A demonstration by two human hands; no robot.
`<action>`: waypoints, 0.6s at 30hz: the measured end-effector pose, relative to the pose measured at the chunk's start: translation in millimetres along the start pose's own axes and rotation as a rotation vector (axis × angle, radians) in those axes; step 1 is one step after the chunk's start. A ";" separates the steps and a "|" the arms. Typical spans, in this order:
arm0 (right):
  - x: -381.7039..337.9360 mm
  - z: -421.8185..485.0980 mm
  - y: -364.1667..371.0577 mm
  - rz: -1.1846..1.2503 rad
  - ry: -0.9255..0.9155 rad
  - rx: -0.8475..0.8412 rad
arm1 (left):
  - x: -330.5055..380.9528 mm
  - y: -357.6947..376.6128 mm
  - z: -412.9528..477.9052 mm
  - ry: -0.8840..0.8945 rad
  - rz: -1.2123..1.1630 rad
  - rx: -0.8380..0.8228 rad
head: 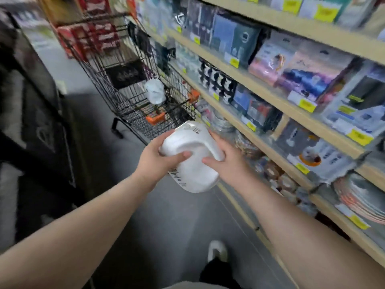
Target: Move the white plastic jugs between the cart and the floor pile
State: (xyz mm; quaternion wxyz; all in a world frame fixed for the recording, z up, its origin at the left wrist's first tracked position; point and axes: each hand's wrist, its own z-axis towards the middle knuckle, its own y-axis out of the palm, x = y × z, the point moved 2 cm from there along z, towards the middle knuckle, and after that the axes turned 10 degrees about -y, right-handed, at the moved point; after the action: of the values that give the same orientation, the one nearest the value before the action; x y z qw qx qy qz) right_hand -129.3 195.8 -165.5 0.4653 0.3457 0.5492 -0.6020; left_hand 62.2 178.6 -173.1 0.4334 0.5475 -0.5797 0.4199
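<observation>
White jug [192,159] gripped by left hand [155,161] and right hand [226,161]; wire cart [133,97] far, white bag [155,93] inside.

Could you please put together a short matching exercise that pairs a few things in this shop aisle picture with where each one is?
Things:
1. white mug
2. shopping cart
3. yellow price tags
4. white shoe

Places:
A. on the front edges of the shelves at the right
B. on the dark floor, low in the picture
C. gripped between the left hand and the right hand
D. standing in the aisle ahead, beside the shelves

Pairs: 1-C, 2-D, 3-A, 4-B
</observation>
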 end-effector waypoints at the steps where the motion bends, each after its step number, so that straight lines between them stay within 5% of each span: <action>1: 0.2 21.0 7.1 -0.002 -0.017 -0.035 | 3.8 -8.8 11.3 0.002 -0.019 0.028; 12: -7.9 256.7 79.3 0.014 -0.174 -0.386 | 54.0 -103.9 156.4 0.023 -0.084 0.429; 18: -6.0 351.8 150.6 0.010 -0.201 -0.426 | 66.8 -180.7 231.5 0.046 -0.049 0.500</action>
State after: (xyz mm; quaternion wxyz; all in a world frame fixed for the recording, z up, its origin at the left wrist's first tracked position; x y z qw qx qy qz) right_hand 47.6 -143.4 -155.5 0.5832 0.1806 0.6130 -0.5014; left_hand 231.1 -70.7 -169.4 0.3076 0.6418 -0.4344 0.5521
